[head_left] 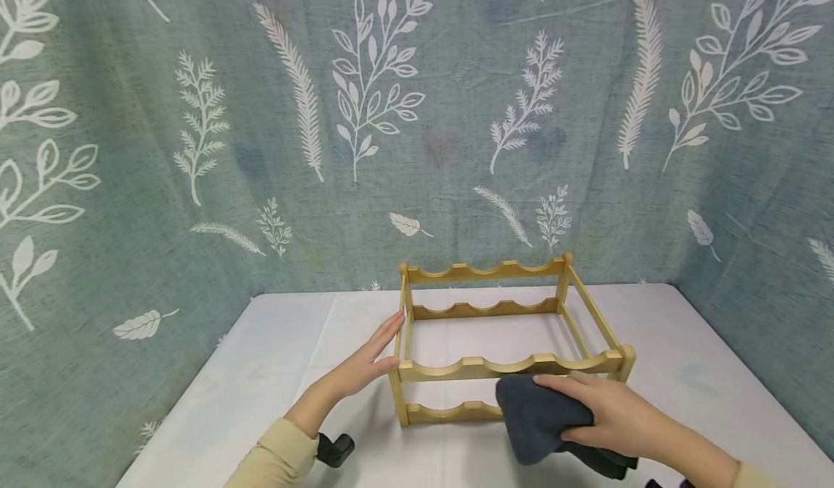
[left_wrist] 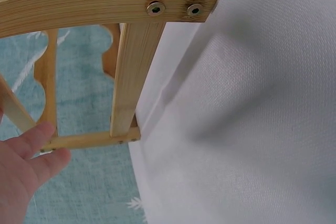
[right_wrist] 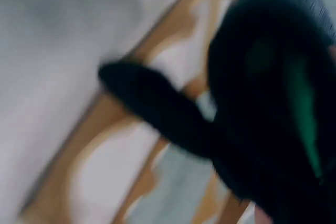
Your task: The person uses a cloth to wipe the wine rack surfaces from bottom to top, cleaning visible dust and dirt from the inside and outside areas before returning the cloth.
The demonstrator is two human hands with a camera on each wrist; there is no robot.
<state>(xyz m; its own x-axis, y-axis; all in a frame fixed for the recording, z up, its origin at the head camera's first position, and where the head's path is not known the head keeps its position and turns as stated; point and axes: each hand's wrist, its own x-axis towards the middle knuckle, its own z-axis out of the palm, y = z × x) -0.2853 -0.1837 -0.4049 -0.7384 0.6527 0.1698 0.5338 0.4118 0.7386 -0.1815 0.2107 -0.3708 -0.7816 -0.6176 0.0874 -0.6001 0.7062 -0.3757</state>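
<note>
A light wooden rack [head_left: 478, 367] with scalloped rails stands on the white-covered table. My left hand [head_left: 365, 363] is at its left side, fingers extended; whether the fingertips touch the side rail, I cannot tell. In the left wrist view, that hand [left_wrist: 23, 174] appears near the wooden frame [left_wrist: 89, 1], which shows two metal bolts. With thumb and fingers, my right hand [head_left: 615, 412] grips a folded dark navy cloth [head_left: 537, 415] at the front rail's right part. The bunched cloth [right_wrist: 262, 66] looks nearly black in the right wrist view and hides much of the rack.
A white cloth [head_left: 280, 372] covers the table. Behind and at both sides hangs a grey-green curtain [head_left: 443, 148] printed with white leaves. A small black device [head_left: 335, 451] is by the left sleeve.
</note>
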